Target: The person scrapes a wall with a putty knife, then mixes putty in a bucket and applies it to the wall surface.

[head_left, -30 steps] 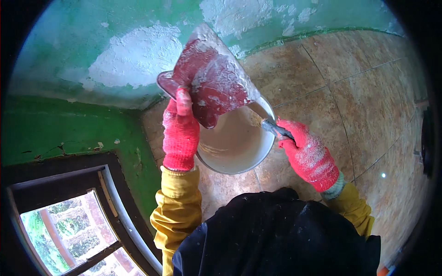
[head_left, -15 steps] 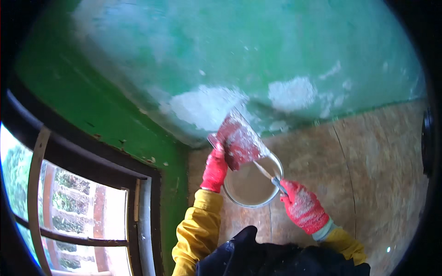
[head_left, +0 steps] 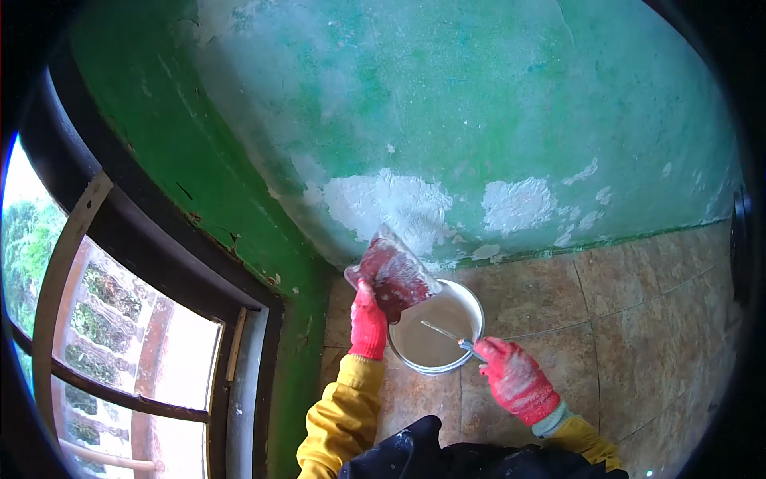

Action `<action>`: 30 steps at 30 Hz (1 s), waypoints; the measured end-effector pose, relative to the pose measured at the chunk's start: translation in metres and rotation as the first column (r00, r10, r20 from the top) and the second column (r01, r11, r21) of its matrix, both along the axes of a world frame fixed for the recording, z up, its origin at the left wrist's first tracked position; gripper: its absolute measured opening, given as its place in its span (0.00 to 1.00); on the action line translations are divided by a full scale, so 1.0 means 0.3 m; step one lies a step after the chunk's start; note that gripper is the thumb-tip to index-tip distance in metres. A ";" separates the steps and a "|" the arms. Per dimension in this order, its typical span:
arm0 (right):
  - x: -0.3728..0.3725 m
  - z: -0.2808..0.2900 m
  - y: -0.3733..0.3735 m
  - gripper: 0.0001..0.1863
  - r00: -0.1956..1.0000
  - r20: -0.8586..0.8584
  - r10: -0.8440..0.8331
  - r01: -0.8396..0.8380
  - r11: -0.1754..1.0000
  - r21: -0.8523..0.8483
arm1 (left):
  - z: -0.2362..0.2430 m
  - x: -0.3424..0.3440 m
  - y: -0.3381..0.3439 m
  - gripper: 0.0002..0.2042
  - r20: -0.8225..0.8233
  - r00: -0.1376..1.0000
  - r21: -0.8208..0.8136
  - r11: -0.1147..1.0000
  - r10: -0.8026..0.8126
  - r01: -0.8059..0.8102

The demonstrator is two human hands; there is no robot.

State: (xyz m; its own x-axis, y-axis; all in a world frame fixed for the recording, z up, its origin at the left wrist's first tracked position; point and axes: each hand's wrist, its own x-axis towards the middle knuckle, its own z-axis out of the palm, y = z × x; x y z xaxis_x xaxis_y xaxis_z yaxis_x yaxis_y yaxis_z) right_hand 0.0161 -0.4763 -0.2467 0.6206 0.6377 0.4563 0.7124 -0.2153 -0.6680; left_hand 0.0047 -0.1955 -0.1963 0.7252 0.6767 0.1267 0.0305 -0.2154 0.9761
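Observation:
A red flat board (head_left: 399, 271) smeared with white paste is in my left hand (head_left: 367, 323), whose gloved fingers close on its left side. It is tilted over the rim of a white bucket (head_left: 477, 323) with pale, creamy contents. My right hand (head_left: 517, 382), also in a red glove, grips the dark handle of a narrow scraper (head_left: 440, 329); its blade is over the bucket's opening, below and apart from the board. Whether the blade touches the contents, I cannot tell.
A green wall (head_left: 479, 96) with rough white patches (head_left: 383, 203) rises behind the bucket. At left are a darker green wall (head_left: 159, 176) and a dark-framed window (head_left: 136, 335). Tiled floor (head_left: 638, 343) surrounds the bucket. A dark object (head_left: 740, 247) sits at the right rim.
My view has tipped up, showing more wall, with hands and bucket looking smaller. The scraper, earlier against the board's edge, is now lower and separate from it.

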 end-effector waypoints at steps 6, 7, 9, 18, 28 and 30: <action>0.025 -0.018 -0.008 0.18 0.509 -0.829 0.231 0.280 0.866 0.414 | -0.026 -0.128 -0.006 0.27 0.205 0.969 -0.245 0.966 0.139 -0.087; 0.036 -0.032 -0.008 0.19 0.464 -0.858 0.219 0.303 0.871 0.386 | 0.008 -0.141 -0.047 0.27 0.134 0.985 -0.265 0.962 0.111 -0.072; 0.029 -0.028 -0.001 0.20 0.402 -0.882 0.244 0.336 0.857 0.391 | 0.007 -0.146 -0.039 0.27 0.098 0.989 -0.103 0.990 0.111 -0.100; -0.008 0.056 0.023 0.24 0.996 0.083 -0.026 0.022 0.998 0.054 | 0.065 -0.152 -0.084 0.28 0.258 0.946 -0.321 0.941 0.197 -0.108; 0.028 0.142 0.051 0.21 0.988 0.136 0.075 -0.075 0.997 -0.006 | 0.110 -0.176 -0.205 0.23 -0.050 0.955 0.618 0.760 0.294 -0.202; 0.023 0.155 0.097 0.18 0.988 0.143 0.054 -0.041 0.995 -0.094 | 0.111 -0.181 -0.244 0.25 -0.268 0.889 0.690 0.718 0.372 -0.093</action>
State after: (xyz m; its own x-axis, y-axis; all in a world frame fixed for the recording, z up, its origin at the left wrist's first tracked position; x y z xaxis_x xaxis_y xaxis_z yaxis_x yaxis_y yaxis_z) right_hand 0.0229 -0.4473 -0.2002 0.5200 0.7077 0.4783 0.8110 -0.2333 -0.5365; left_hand -0.0494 -0.2688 -0.1629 0.6387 0.6812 0.3577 0.4851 -0.7174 0.5000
